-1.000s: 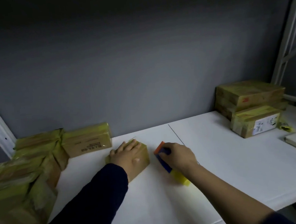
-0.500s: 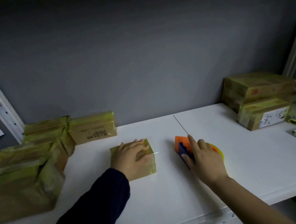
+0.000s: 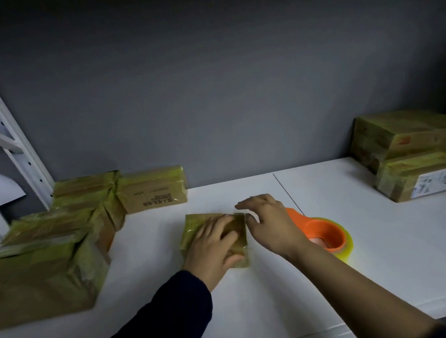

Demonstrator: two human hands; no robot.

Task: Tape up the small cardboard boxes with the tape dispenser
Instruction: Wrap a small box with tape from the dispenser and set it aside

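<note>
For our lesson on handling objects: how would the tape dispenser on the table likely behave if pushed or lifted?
The dispenser lies flat on its side on the table, so a push would probably slide it, not roll it. Its orange plastic frame looks stiff. Stood on edge, the round roll might roll.

Nothing actually legible here tbh. The taped box by the wall (image 3: 152,194) has dark print on its front (looks upside down, too blurry to read). The white label (image 3: 433,182) on the right-hand box (image 3: 397,179) only shows smudgy black marks.
</note>
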